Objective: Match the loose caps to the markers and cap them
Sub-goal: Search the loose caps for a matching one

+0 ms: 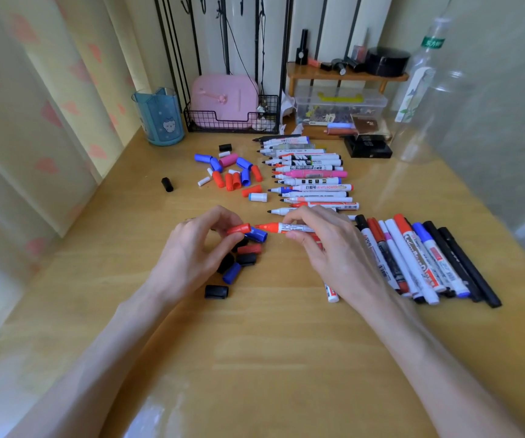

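Desk [254, 343] | left hand [191, 251] pinches red cap [239, 229] | right hand [327, 248] grips red marker [273, 228], rear hidden

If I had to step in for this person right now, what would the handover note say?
Left hand pinches a red cap; right hand grips an uncapped red marker, tip facing the cap, not yet joined.
Done: capped markers lie at the right.
To do: the row of uncapped markers behind the hands; loose caps in a far cluster and a near cluster by the left hand.
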Motion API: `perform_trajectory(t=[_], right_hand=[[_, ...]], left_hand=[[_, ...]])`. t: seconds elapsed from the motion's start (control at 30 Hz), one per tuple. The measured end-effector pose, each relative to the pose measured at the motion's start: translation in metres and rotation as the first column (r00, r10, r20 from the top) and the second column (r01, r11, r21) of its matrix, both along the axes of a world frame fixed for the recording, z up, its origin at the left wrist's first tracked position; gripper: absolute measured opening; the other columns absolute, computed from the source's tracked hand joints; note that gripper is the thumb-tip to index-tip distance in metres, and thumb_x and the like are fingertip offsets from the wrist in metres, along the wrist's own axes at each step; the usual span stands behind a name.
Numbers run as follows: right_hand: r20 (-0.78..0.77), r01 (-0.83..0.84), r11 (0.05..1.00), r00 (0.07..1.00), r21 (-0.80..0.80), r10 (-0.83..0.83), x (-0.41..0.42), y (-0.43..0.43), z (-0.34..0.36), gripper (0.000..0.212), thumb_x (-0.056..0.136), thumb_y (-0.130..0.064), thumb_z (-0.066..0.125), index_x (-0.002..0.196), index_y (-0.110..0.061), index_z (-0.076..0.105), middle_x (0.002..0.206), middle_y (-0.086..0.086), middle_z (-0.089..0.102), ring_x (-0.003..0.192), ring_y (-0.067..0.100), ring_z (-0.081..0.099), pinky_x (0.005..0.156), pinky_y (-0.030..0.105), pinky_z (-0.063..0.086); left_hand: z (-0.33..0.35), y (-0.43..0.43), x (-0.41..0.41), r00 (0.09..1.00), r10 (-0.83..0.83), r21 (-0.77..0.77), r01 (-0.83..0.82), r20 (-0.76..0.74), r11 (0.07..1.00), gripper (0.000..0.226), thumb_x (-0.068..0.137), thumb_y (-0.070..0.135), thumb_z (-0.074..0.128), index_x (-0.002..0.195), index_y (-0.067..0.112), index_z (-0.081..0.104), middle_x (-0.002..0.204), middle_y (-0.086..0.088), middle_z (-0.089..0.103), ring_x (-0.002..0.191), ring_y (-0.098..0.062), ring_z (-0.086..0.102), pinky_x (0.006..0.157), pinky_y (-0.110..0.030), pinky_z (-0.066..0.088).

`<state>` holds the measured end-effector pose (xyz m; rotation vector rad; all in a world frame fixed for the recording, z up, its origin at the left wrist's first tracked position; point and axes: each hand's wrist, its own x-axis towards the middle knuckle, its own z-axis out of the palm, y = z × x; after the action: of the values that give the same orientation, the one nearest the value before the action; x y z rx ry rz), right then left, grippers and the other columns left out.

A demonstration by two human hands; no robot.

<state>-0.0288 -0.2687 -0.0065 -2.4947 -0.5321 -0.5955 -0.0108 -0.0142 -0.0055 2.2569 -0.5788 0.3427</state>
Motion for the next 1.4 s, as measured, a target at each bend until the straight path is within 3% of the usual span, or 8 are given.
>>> perform_trajectory(t=[0.1,0.3,0.47,0.6,0.83,1.2,1.3,1.4], right_hand=[[0.019,0.007,1.0,1.0,-0.029,-0.006,0.0,0.001,-0.001,0.016,0.1,-0.031,0.067,0.114,-0.023,0.067,0.103,-0.007,0.068,0.093,0.018,0.064,0.087,0.046,0.048],[0.045,-0.005,0.999,0.999,-0.053,0.007,0.0,0.002,-0.003,0.015,0.101,-0.032,0.065,0.112,-0.023,0.069,0.104,-0.009,0.068,0.092,0.017,0.06,0.081,0.042,0.044],[0.059,-0.019,1.0,0.998,-0.024,0.021,0.001,0.004,-0.005,0.019,0.101,-0.033,0.066,0.115,-0.021,0.07,0.107,-0.011,0.069,0.097,0.015,0.062,0.085,0.041,0.046],[0.095,-0.024,1.0,0.995,-0.013,0.025,0.001,0.008,-0.011,0.023,0.098,-0.029,0.07,0.118,-0.018,0.075,0.101,-0.007,0.068,0.096,0.017,0.063,0.082,0.04,0.046],[0.174,-0.003,0.999,0.985,0.048,-0.005,-0.001,0.012,-0.013,0.017,0.093,-0.014,0.077,0.109,-0.018,0.079,0.095,-0.008,0.07,0.09,0.017,0.063,0.077,0.047,0.045],[0.177,-0.013,0.999,0.984,0.031,0.008,-0.003,0.01,-0.013,0.024,0.087,-0.005,0.081,0.107,-0.018,0.08,0.093,-0.007,0.07,0.088,0.017,0.064,0.075,0.044,0.044],[0.123,0.017,1.0,0.992,-0.01,-0.016,0.0,0.009,-0.009,0.02,0.089,-0.014,0.08,0.108,-0.019,0.079,0.096,-0.008,0.069,0.093,0.017,0.063,0.08,0.04,0.043],[0.159,0.146,0.989,0.977,-0.023,-0.14,0.001,0.003,-0.007,0.02,0.088,-0.018,0.08,0.107,-0.02,0.077,0.099,-0.006,0.07,0.096,0.02,0.064,0.081,0.039,0.043]], left_hand=[[0.002,-0.001,-0.001,0.999,-0.03,-0.025,0.03,-0.016,0.999,0.008,0.097,0.025,0.073,0.104,0.022,0.069,0.092,0.016,0.073,0.09,-0.004,0.067,0.075,-0.009,0.039],[0.0,-0.006,-0.003,0.999,-0.038,-0.047,0.038,-0.014,0.998,0.009,0.096,0.024,0.074,0.104,0.021,0.071,0.085,0.024,0.071,0.083,0.004,0.065,0.072,-0.007,0.037],[0.001,-0.007,-0.004,0.999,-0.044,-0.076,0.043,-0.025,0.996,0.013,0.095,0.027,0.075,0.107,0.022,0.074,0.086,0.027,0.074,0.084,0.001,0.069,0.067,-0.015,0.039],[-0.001,-0.01,-0.007,0.998,-0.051,-0.034,0.05,-0.027,0.998,0.013,0.098,0.021,0.073,0.107,0.026,0.079,0.077,0.038,0.066,0.071,0.006,0.058,0.064,-0.009,0.036],[-0.002,-0.014,-0.009,0.998,-0.056,-0.112,0.054,-0.013,0.992,0.012,0.098,0.013,0.071,0.104,0.02,0.08,0.074,0.029,0.068,0.069,-0.003,0.064,0.068,-0.006,0.04],[0.0,-0.012,-0.009,0.995,-0.092,-0.053,0.09,-0.038,0.995,0.013,0.102,0.018,0.067,0.095,0.021,0.078,0.07,0.015,0.065,0.067,-0.009,0.061,0.064,-0.011,0.037],[0.001,-0.008,-0.002,0.992,-0.07,-0.002,0.07,-0.105,0.998,0.012,0.102,0.02,0.067,0.102,0.027,0.077,0.075,0.024,0.068,0.073,0.002,0.062,0.067,-0.009,0.039],[-0.004,0.009,0.01,0.996,0.069,0.065,-0.066,-0.048,0.996,0.01,0.1,0.026,0.069,0.108,0.03,0.074,0.09,0.03,0.069,0.087,0.014,0.061,0.077,-0.012,0.043]])
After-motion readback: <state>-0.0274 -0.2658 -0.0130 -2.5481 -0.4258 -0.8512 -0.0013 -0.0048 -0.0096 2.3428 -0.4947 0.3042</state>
